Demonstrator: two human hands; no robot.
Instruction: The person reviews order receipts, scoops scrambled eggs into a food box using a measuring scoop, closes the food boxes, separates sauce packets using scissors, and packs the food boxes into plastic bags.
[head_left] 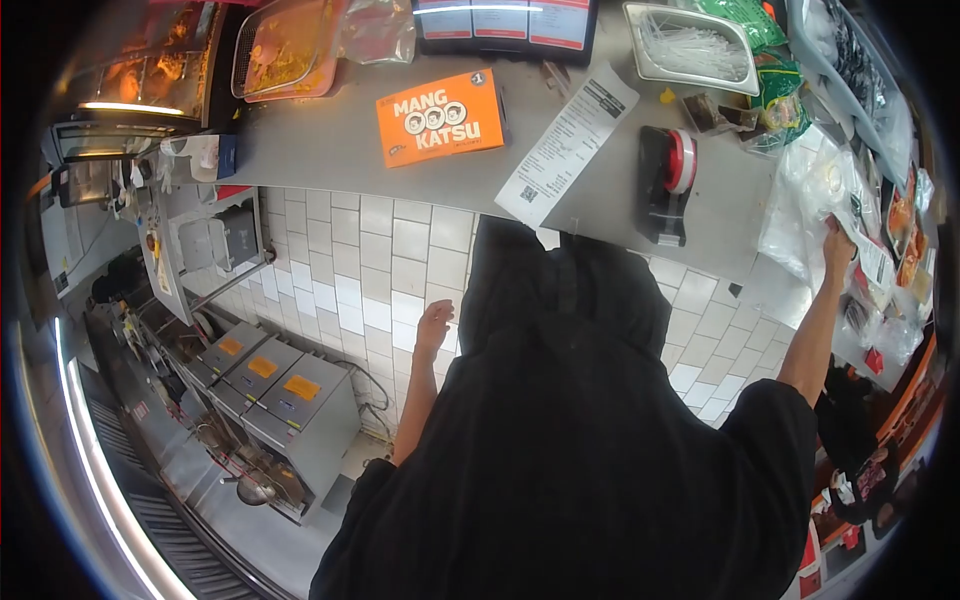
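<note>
Right hand (pixel 838 240): fingertips meet the clear and white plastic bags (pixel 795 205) at the grey metal counter's (pixel 340 140) right end; whether they pinch cannot be told. Left hand (pixel 436 322): fingers loosely curled, nothing visible held, arm apparently idle. Nearer centre, the long white paper receipt (pixel 575 145) lies beside the orange cardboard box (pixel 440 120), presumably for easy reading.

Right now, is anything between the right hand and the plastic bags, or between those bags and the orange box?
Nothing visible separates the right hand from the plastic bags; it is right at them. Between the bags and the orange box are the tape dispenser, nearer the bags, and the paper receipt, nearer the box.
</note>
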